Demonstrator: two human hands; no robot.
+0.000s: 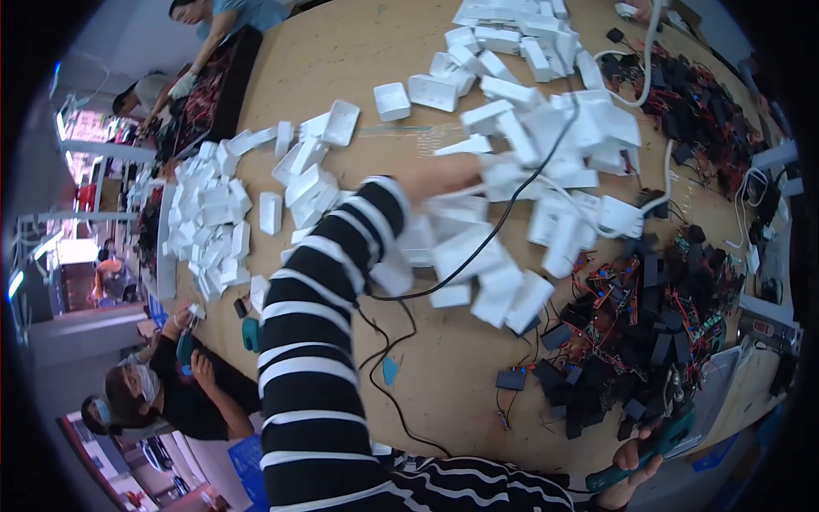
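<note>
My left arm, in a black and white striped sleeve, stretches up over the table. My left hand [444, 175] is at the pile of white plastic housings [473, 247]; motion smears its fingers, so I cannot make out their grip. At the lower right, my right hand [631, 468] is wrapped round a teal hand-held tool [653, 450], beside a heap of black parts with red wires and small circuit boards [631, 333]. A thin black cable [503, 218] arches over the housings, close to my left hand.
More white housings [209, 209] lie at the left, and a second heap of black wired parts [699, 111] at the far right. White cords [653, 60] curl nearby. A co-worker [188, 375] at the left holds another teal tool. Another person leans over a dark bin [226, 90].
</note>
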